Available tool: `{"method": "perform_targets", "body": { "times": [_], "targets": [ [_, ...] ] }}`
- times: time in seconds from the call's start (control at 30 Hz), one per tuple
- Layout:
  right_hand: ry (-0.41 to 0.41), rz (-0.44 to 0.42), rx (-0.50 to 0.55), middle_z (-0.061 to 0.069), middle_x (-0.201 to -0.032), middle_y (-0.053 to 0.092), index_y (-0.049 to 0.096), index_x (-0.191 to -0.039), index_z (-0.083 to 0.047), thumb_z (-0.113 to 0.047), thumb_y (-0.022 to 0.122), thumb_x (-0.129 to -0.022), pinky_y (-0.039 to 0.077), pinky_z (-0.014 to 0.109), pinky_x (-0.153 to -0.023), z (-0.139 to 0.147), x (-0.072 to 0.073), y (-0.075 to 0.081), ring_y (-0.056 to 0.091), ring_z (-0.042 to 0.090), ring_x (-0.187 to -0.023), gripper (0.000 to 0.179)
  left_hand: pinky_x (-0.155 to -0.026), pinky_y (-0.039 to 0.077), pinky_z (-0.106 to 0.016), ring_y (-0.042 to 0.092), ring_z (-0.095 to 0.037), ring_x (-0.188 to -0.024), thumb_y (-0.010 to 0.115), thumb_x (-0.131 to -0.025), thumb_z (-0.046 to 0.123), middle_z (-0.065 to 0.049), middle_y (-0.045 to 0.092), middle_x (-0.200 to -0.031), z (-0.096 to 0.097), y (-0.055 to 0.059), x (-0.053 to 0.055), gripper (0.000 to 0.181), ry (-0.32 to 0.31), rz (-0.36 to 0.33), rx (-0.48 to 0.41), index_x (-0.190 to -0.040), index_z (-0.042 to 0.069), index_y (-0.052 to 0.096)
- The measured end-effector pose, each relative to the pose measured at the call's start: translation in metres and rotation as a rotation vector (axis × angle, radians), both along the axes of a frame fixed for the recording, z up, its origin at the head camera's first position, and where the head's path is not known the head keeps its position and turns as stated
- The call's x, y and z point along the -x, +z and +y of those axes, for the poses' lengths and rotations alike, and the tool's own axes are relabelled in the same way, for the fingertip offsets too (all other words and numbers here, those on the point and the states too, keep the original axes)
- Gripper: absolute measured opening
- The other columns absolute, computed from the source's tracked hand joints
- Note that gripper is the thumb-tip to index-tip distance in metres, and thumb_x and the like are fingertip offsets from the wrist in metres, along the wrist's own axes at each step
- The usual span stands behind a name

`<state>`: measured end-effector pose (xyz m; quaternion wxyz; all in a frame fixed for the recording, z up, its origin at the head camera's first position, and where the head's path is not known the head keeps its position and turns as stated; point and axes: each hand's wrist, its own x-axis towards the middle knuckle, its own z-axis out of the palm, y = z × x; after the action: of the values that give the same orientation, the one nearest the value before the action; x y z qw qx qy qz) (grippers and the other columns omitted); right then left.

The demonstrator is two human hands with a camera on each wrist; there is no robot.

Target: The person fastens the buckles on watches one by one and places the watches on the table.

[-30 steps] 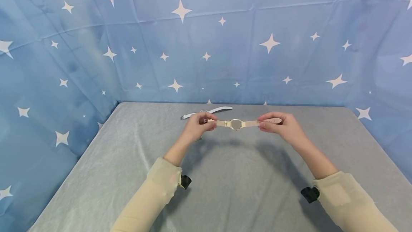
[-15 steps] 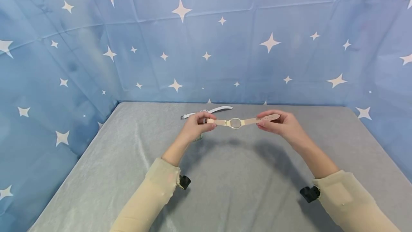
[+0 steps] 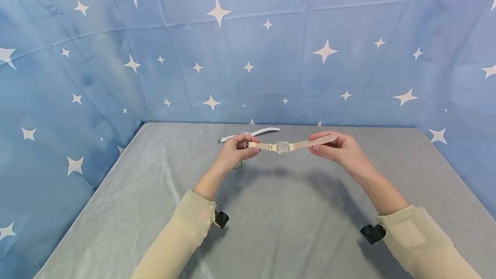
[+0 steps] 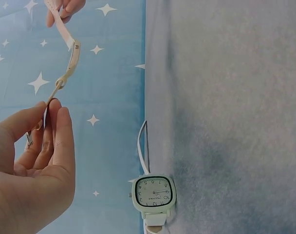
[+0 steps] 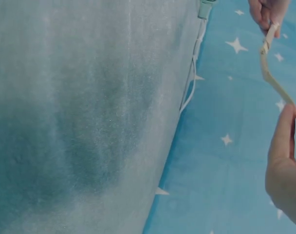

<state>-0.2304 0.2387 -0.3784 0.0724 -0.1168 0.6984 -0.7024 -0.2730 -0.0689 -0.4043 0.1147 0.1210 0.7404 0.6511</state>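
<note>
Above the grey table [image 3: 294, 231], my left hand [image 3: 231, 153] and right hand [image 3: 344, 152] pinched opposite ends of a cream watch [image 3: 283, 147], holding it stretched between them; a loosened pinch or an uneven pull, I judged, could let its strap [image 3: 301, 145] slip and drop it, and I could read nothing on it. Beyond my left hand lay a white-strapped watch [image 4: 154, 195], its upside-down dial [image 4: 150, 187] showing numerals, 12, 11 and 10 among them, with lettering too small to tell.
</note>
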Motion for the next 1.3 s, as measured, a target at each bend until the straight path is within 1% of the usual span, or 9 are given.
{"method": "perform_targets", "body": {
  "times": [0.07, 0.13, 0.23, 0.4, 0.6, 0.83, 1.13, 1.2, 1.3],
  "targets": [
    [0.003, 0.013, 0.027, -0.003, -0.103, 0.075, 0.072, -0.115, -0.009, -0.002, 0.066, -0.094, 0.058, 0.024, -0.088, 0.0, 0.0, -0.001, 0.073, 0.007, -0.095, 0.023, -0.083, 0.059, -0.025, 0.063, -0.005, -0.077, 0.068, -0.091, 0.0, 0.004, 0.063, -0.081, 0.001, 0.0, 0.0, 0.029, -0.004, -0.024, -0.042, -0.119, -0.004, 0.064],
    [0.004, 0.03, 0.058, -0.003, -0.105, 0.075, 0.072, -0.113, -0.008, -0.001, 0.065, -0.095, 0.057, 0.025, -0.089, 0.0, 0.0, -0.001, 0.073, 0.007, -0.097, 0.022, -0.093, 0.058, -0.034, 0.068, -0.006, -0.083, 0.067, -0.091, -0.002, 0.004, 0.065, -0.084, 0.001, -0.001, 0.0, 0.029, -0.005, -0.046, -0.078, -0.12, -0.005, 0.063],
    [-0.003, 0.078, 0.051, -0.005, -0.107, 0.075, 0.071, -0.115, -0.003, -0.001, 0.063, -0.096, 0.057, 0.024, -0.089, 0.0, 0.0, -0.003, 0.072, 0.005, -0.099, 0.02, -0.098, 0.055, -0.043, 0.07, -0.007, -0.084, 0.067, -0.09, -0.004, 0.004, 0.066, -0.083, 0.002, 0.0, -0.001, 0.029, -0.009, -0.065, -0.109, -0.119, -0.006, 0.064],
    [-0.027, 0.12, -0.042, -0.008, -0.106, 0.075, 0.063, -0.123, 0.007, -0.003, 0.064, -0.096, 0.058, 0.022, -0.086, -0.007, 0.0, -0.006, 0.072, 0.003, -0.097, 0.029, -0.098, 0.054, -0.045, 0.072, -0.009, -0.085, 0.067, -0.09, -0.005, 0.001, 0.069, -0.084, 0.008, 0.007, -0.001, 0.028, -0.02, -0.073, -0.12, -0.117, -0.007, 0.065],
    [0.013, 0.024, -0.081, -0.006, -0.103, 0.076, 0.06, -0.122, 0.012, -0.011, 0.064, -0.098, 0.058, 0.026, -0.088, -0.014, 0.001, -0.011, 0.073, 0.007, -0.096, 0.034, -0.096, 0.056, -0.041, 0.073, -0.011, -0.089, 0.066, -0.091, -0.004, 0.001, 0.071, -0.087, 0.014, 0.014, -0.002, 0.028, -0.037, -0.068, -0.15, -0.119, -0.007, 0.064],
    [0.194, -0.152, -0.094, 0.003, -0.116, 0.074, 0.054, -0.132, 0.012, -0.017, 0.059, -0.101, 0.055, 0.034, -0.097, -0.021, 0.002, -0.023, 0.071, 0.015, -0.109, 0.042, -0.093, 0.057, -0.037, 0.073, -0.009, -0.087, 0.066, -0.091, -0.006, 0.001, 0.072, -0.088, 0.02, 0.023, -0.006, 0.028, -0.003, -0.036, -0.239, -0.119, -0.007, 0.063],
    [0.303, -0.362, 0.232, 0.006, -0.132, 0.066, 0.024, -0.15, 0.016, -0.017, 0.041, -0.108, 0.045, 0.034, -0.11, -0.039, 0.005, -0.031, 0.063, 0.014, -0.124, 0.055, -0.094, 0.057, -0.035, 0.073, -0.008, -0.089, 0.062, -0.093, -0.008, 0.0, 0.073, -0.095, 0.029, 0.039, -0.013, 0.029, 0.021, -0.014, -0.41, -0.121, -0.01, 0.06],
    [0.331, -0.405, 0.32, 0.006, -0.132, 0.066, 0.029, -0.15, 0.012, -0.018, 0.037, -0.11, 0.045, 0.033, -0.111, -0.043, 0.006, -0.031, 0.062, 0.015, -0.125, 0.051, -0.091, 0.058, -0.031, 0.073, -0.007, -0.088, 0.061, -0.093, -0.009, 0.001, 0.072, -0.094, 0.031, 0.042, -0.014, 0.03, 0.03, -0.02, -0.444, -0.122, -0.011, 0.059],
    [0.333, -0.47, 0.488, 0.007, -0.13, 0.066, 0.046, -0.141, 0.004, -0.022, 0.033, -0.11, 0.047, 0.03, -0.109, -0.049, 0.007, -0.029, 0.062, 0.017, -0.125, 0.042, -0.089, 0.058, -0.029, 0.073, -0.007, -0.088, 0.059, -0.093, -0.01, 0.0, 0.07, -0.093, 0.032, 0.045, -0.015, 0.03, 0.036, -0.033, -0.482, -0.123, -0.012, 0.057]
  ]
}}
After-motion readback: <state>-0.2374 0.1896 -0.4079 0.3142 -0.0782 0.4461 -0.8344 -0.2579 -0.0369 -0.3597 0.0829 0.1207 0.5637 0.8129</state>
